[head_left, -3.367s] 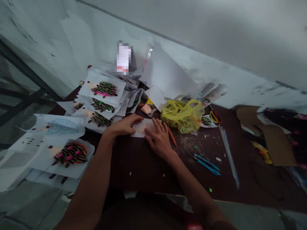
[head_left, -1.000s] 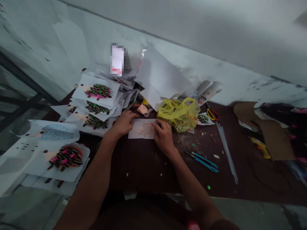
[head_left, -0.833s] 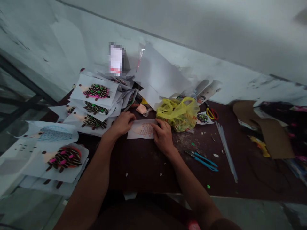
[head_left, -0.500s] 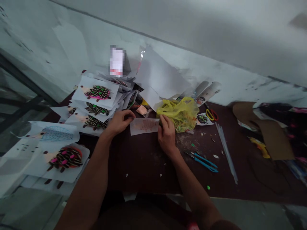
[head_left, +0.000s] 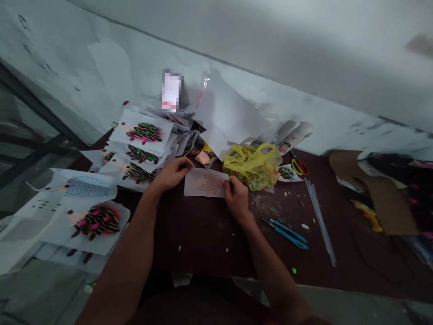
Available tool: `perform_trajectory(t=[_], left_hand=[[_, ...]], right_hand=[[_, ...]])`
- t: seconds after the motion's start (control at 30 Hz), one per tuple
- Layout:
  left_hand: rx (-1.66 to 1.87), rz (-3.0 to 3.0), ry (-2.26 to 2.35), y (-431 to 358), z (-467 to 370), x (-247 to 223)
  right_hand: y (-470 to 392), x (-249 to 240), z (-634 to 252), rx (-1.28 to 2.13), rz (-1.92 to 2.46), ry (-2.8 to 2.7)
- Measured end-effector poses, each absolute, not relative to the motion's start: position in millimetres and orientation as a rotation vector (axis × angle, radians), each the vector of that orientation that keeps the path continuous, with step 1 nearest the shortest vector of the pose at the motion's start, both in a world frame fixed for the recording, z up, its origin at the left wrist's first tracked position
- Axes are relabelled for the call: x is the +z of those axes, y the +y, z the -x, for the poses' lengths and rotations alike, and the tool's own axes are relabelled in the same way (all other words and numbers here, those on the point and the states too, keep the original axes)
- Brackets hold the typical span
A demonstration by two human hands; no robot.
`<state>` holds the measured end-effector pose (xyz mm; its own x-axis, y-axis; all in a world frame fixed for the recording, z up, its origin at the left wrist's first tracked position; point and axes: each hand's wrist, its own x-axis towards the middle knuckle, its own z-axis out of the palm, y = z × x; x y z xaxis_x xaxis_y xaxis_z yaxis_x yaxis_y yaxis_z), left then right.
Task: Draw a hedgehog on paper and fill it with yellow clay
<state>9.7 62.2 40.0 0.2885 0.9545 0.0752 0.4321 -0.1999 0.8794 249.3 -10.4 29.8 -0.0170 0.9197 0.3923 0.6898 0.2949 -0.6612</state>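
Note:
Between my hands is a small sheet of white paper [head_left: 193, 186] with a hedgehog drawn on it in reddish-brown lines. My left hand [head_left: 173, 173] pinches the paper's upper left corner between thumb and fingers. At the opposite side, my right hand [head_left: 237, 197] grips the right edge, its fingers curled. The paper is held over the dark table [head_left: 199, 239]. Just beyond my right hand lies a yellow plastic bag [head_left: 253, 164] with small bits inside. A pinkish lump [head_left: 203, 157] in clear wrapping sits behind the paper.
Stacked sheets with seed-covered hedgehogs [head_left: 144, 132] stand at left, more hedgehog sheets [head_left: 96, 221] nearer me. Blue thread snips [head_left: 287, 232], red-and-yellow scissors [head_left: 299, 167], clear sticks [head_left: 320, 221] and scraps lie at right. A lit phone [head_left: 172, 90] leans on the wall beside white sheets [head_left: 233, 108].
The paper has tilted so its drawing faces me more fully and shows more plainly. Both hands keep hold of it. The whole view has shifted slightly.

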Motion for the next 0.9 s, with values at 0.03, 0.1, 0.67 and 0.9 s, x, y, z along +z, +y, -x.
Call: perform_trajectory(t=[0.03, 0.1, 0.67, 0.9], left_hand=[[0.844, -1.778, 1.26, 62.2, -10.0, 39.8], [0.843, -1.773, 1.26, 62.5, -10.6, 38.9], [0.83, -1.842, 1.351, 62.3, -21.0, 29.6], [0.77, -1.937, 1.478, 59.2, -26.8, 36.9]], right_hand=[[-11.0, 30.7, -248.5, 0.351, 1.458, -1.771], [-11.6, 31.9, -247.1, 0.329, 1.455, -1.768], [-3.3, 21.8, -250.8, 0.129, 1.429, -1.705], [-3.3, 22.5, -244.9, 0.046, 1.394, -1.781]])
